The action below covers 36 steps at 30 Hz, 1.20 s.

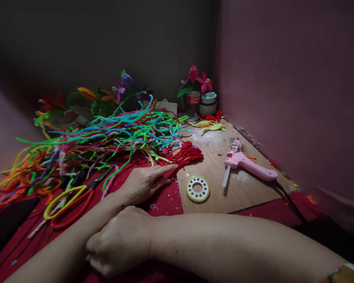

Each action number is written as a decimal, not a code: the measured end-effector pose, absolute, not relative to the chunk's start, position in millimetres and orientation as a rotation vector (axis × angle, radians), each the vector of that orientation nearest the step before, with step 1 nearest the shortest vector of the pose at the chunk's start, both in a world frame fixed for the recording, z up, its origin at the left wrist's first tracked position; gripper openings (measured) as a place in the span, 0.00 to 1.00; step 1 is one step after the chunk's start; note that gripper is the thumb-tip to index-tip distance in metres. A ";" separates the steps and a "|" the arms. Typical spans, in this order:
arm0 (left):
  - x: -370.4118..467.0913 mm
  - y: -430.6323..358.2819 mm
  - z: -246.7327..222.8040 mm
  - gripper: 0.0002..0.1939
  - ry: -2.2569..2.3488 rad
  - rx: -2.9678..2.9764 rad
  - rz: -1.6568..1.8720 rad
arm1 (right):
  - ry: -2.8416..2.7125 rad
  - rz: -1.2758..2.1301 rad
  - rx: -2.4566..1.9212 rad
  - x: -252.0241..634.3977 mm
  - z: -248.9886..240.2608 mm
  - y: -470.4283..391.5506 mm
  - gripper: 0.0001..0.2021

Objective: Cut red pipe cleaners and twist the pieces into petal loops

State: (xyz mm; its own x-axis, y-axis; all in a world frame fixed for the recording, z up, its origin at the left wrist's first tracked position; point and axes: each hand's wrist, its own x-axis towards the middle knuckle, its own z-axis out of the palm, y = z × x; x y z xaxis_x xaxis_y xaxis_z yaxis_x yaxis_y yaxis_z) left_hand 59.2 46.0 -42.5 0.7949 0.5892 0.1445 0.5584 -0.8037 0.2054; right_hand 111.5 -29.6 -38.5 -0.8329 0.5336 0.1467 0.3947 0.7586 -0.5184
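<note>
My left hand (149,182) reaches over the red cloth, its fingers stretched out. Their tips are at the ends of a bundle of red pipe cleaners (190,153); whether they touch is hard to tell. Crossing in front of my left forearm, my right hand (120,237) is closed with the fingers curled in. What it holds, if anything, is hidden. Just right of my left fingertips, a roll of tape (198,199) lies flat on a brown board (224,202). Scissors (90,186) with yellow and red handles rest left of my left forearm.
A large heap of colored pipe cleaners (126,131) spreads at left. On the board lies a pink glue gun (249,165) with its cord running right. Pipe-cleaner flowers (205,82), a glass jar (194,103) and a lidded container (208,104) stand at the back. A wall (297,98) bounds the right.
</note>
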 end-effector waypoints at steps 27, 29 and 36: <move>57.7 45.9 -48.8 0.21 1.135 2.759 0.290 | -2.550 0.541 -0.790 108.3 -48.6 -32.9 0.17; 57.7 46.0 -48.7 0.20 1.088 2.771 0.285 | -2.524 0.544 -0.778 108.1 -49.8 -33.0 0.16; 60.8 45.8 -46.3 0.21 1.167 2.704 0.361 | -2.441 0.532 -0.801 109.0 -53.0 -32.6 0.13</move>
State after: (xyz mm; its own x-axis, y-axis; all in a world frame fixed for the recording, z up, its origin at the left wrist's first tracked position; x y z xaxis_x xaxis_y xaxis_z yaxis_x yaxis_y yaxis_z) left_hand 60.8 45.8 -46.3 0.6637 0.7324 0.1520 0.6901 -0.6780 0.2532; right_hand 109.0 -32.6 -53.0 -0.6948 0.6311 0.3450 0.4304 0.7491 -0.5035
